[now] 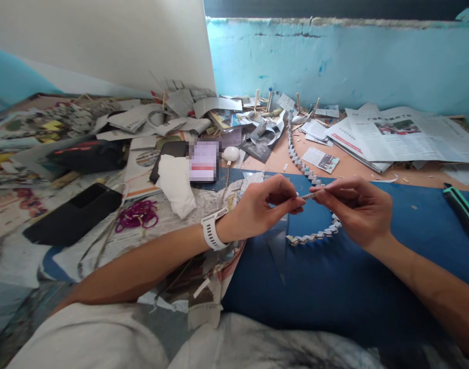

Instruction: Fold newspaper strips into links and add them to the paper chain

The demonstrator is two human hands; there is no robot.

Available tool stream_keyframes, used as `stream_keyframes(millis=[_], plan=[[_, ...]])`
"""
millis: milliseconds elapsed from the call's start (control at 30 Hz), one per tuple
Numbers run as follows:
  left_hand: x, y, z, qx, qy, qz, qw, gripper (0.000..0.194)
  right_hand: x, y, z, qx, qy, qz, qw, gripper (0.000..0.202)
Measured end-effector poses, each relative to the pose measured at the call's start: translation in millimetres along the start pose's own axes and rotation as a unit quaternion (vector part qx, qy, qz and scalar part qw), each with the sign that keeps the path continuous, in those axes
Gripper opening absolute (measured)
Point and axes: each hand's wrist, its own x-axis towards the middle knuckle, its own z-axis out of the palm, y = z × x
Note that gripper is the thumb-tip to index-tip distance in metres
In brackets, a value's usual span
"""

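Note:
Between my two hands stretches a thin folded strip of printed paper (308,196). Thumb and fingers of my left hand (270,205) pinch its left end; a white watch band (213,229) circles that wrist. My right hand (359,207) pinches the other end, its fingertips close to the left ones. Behind and below the hands, a zigzag chain of folded paper (314,237) curves over the blue cutting mat (257,292) and runs back toward the wall. Part of the chain is hidden behind my right hand.
Newspapers (403,136) lie at the back right, a green-and-black utility knife (463,207) at the right edge. Left of the mat are a lit phone (203,161), a white tissue (176,184), purple cord (137,215) and a dark case (73,212). Paper scraps crowd the back.

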Motion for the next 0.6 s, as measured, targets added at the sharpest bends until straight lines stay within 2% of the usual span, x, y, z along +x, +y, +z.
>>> stream_keyframes(millis=[167,233,367,467,600], plan=[[-0.2,1.6,-2.8,0.04,0.001,0.033,0.999,0.021,-2.1,-0.8,1.0,0.008,0.006,-0.004,1.0,0.014],[1.2,1.2,-5.0,0.075,-0.015,0.041,0.996,0.025,-2.3,0.1,1.0,0.01,0.004,-0.005,1.0,0.015],[4.4,3.5,-7.5,0.125,-0.056,0.027,0.99,0.017,-1.6,2.5,1.1,0.003,0.002,-0.016,1.0,0.016],[4.7,5.7,-6.7,0.135,-0.055,0.019,0.989,0.019,-0.5,3.1,-1.3,-0.044,-0.002,-0.034,0.998,0.016],[3.4,2.2,-6.8,0.158,-0.055,0.01,0.986,0.02,2.2,6.2,-8.6,-0.138,-0.052,-0.076,0.986,0.017]])
